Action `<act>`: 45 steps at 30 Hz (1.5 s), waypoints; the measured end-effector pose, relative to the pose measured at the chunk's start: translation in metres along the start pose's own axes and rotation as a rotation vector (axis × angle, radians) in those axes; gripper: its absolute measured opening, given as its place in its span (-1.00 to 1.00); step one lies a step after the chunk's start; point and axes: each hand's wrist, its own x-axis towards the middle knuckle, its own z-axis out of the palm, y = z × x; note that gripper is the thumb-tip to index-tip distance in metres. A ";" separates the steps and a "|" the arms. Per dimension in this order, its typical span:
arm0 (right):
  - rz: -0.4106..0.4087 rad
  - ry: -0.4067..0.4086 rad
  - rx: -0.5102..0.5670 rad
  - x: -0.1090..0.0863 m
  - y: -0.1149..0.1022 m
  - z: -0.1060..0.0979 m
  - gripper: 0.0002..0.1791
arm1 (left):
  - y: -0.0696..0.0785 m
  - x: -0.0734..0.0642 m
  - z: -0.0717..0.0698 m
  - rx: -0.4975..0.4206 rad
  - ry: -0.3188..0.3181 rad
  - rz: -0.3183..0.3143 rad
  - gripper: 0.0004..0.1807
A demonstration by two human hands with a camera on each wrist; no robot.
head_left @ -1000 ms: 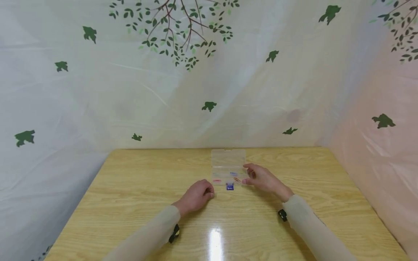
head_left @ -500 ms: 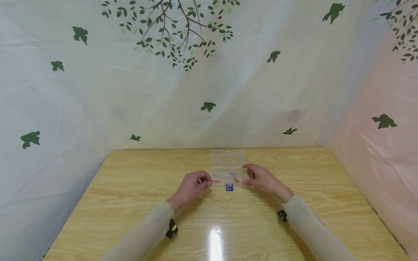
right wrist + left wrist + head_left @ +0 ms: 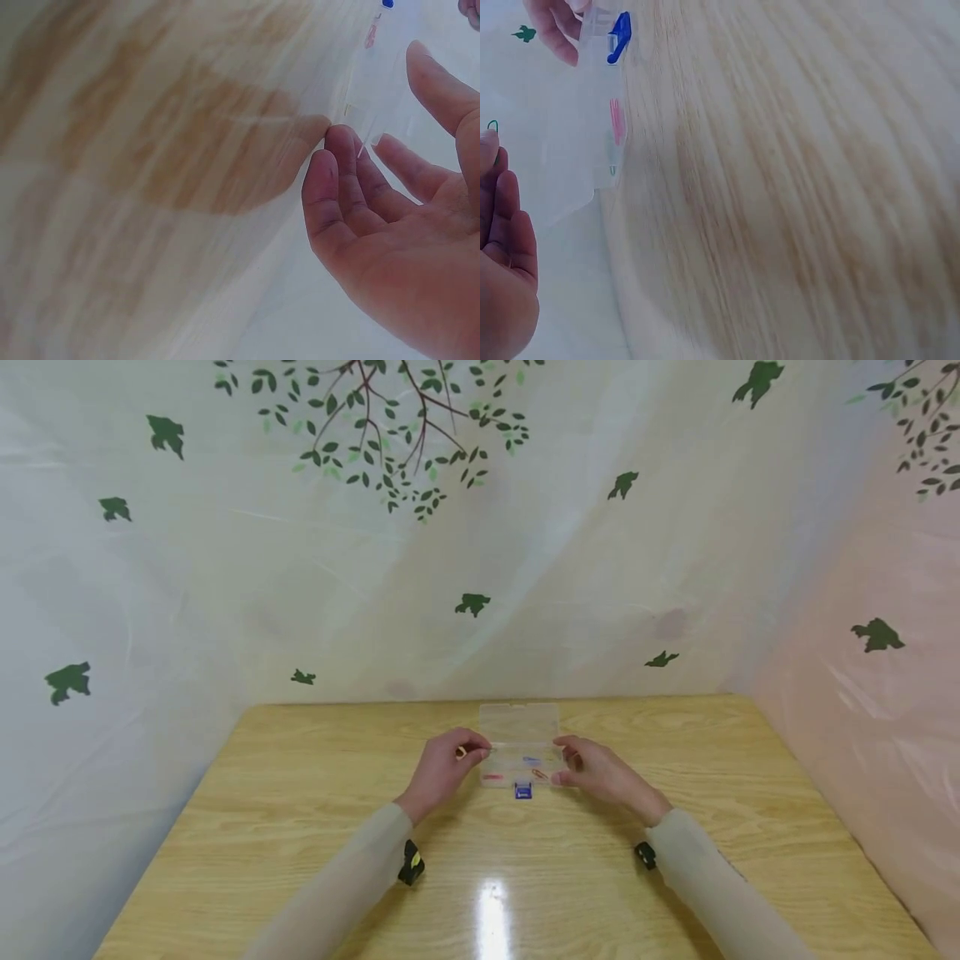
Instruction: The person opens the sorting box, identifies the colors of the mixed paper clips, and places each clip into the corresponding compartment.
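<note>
A clear compartment box stands on the table with its lid raised at the back and a blue latch at the front. My left hand is over its left end. Between thumb and forefinger it pinches a green paper clip. My right hand holds the box's right end, thumb near the front and forefinger near the hinge, other fingertips low against the end in the right wrist view. Inside lie a pink paper clip, a blue paper clip and an orange-red paper clip.
The wooden table ends at a pale curtain printed with leaves and birds, which also hangs down both sides. Dark wrist cameras sit under the sleeves.
My left hand has moved up and forward from the table by the box's front left corner to over its back left part. The right hand has stayed at the right end.
</note>
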 end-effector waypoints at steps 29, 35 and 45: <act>0.024 -0.012 0.009 0.000 -0.001 -0.001 -0.28 | -0.023 0.018 0.025 0.047 -0.014 -0.115 -0.94; 0.025 0.001 0.008 0.002 0.002 -0.005 -0.28 | -0.019 0.024 0.029 0.071 -0.017 -0.125 -0.94; 0.019 -0.004 0.017 0.002 0.004 -0.005 -0.29 | -0.015 0.023 0.030 0.092 -0.018 -0.147 -0.93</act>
